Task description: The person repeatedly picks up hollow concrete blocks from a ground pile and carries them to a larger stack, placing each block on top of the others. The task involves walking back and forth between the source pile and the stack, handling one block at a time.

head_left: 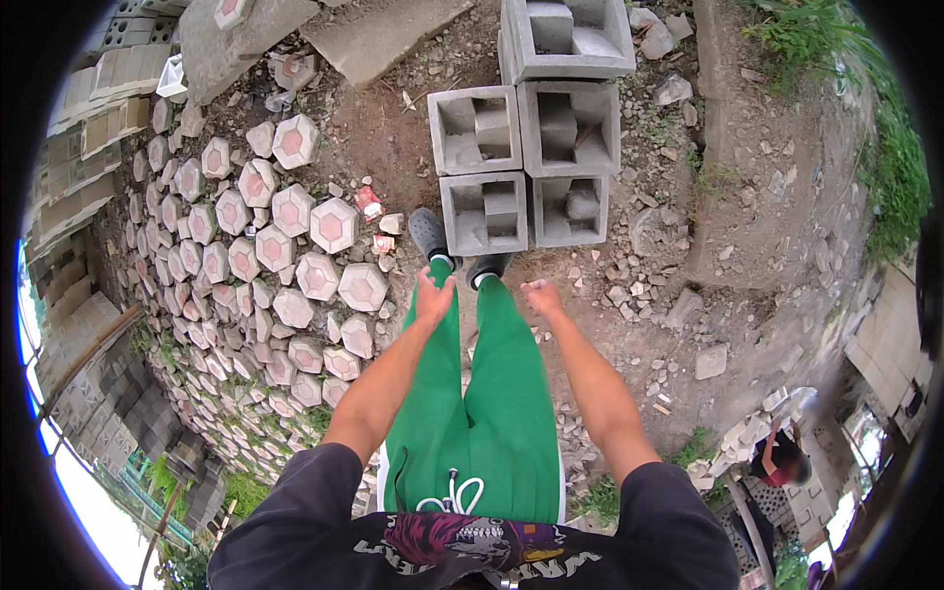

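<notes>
several grey, hollow concrete blocks (525, 147)

We stretch our left arm (385, 379) and right arm (595, 385) down and forward, both slanting inward, with the hands apart. Our left hand (434, 297) hangs with thumb and fingers parted; our right hand (542, 298) hangs with its fingers curled loosely inward.
</notes>
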A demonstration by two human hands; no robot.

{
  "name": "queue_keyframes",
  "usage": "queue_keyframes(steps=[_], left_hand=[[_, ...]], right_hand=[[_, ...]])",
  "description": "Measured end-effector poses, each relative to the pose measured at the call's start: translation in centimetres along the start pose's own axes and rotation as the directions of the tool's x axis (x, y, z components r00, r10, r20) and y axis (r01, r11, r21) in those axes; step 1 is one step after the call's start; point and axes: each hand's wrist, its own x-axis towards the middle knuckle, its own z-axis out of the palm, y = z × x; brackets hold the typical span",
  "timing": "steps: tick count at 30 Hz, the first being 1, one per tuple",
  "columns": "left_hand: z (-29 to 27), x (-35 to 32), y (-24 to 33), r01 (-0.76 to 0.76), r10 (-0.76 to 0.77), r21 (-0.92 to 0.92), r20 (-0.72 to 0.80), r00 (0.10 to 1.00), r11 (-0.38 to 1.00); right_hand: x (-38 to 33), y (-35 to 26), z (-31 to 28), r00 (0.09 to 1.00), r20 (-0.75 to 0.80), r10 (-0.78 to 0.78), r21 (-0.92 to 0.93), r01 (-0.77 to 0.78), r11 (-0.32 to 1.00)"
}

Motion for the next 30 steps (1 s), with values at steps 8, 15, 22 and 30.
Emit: queue_keyframes(steps=[8, 15, 22, 30], left_hand=[[1.3, 21.3, 4.9, -0.112, 0.145, -0.457, 0.037, 0.989, 0.882], [2.8, 25.1, 4.3, -0.157, 0.237, -0.486, 0.106, 0.966, 0.859], [3.9, 21.5, 6.7, -0.193, 0.184, -0.484, -0.066, 0.981, 0.854], [5.3, 23.8, 5.4, -0.096, 0.104, -0.565, -0.017, 0.994, 0.82]], right_hand=[[5.7, -7.7, 2.0, 0.913, 0.321, 0.253, 0.536, -0.395, 0.746], [6.8, -8.7, 5.0, 0.934, 0.262, 0.242, 0.914, -0.321, 0.249], [8.4, -8.8, 5.2, 0.905, 0.276, 0.324, 0.928, -0.339, 0.155], [10.3, -7.0, 6.2, 0.94, 0.162, 0.302, 0.947, -0.234, 0.221]])
